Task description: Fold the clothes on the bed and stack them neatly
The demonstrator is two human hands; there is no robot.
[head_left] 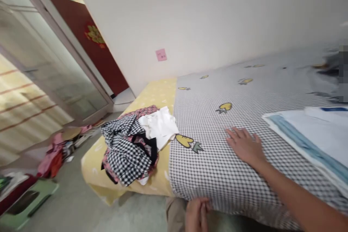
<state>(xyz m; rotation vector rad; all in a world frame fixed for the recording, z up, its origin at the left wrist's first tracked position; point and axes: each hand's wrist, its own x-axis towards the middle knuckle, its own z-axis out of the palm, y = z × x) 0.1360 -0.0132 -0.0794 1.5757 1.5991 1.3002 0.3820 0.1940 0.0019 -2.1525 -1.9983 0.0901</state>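
Observation:
My right hand [246,146] lies on the checked bed sheet [217,166], palm down with its fingers spread. The sheet is black and white, printed with yellow and grey pineapple-like figures. Low in the head view, my left hand [197,214] is closed by the sheet's front edge. Its fingers are curled together, and whatever they may hold is hidden. To the left, a heap of checked and pink patterned clothes [129,152] rests on a yellow cloth [163,177]. A white cloth [163,125] lies against that heap.
A white and light blue folded item [307,134] lies on the bed at right. Dark blurred things [330,65] are at the far right. A green stool [32,203] stands on the floor at lower left, near pink and red clothes [51,156]. The wall [212,18] borders the bed.

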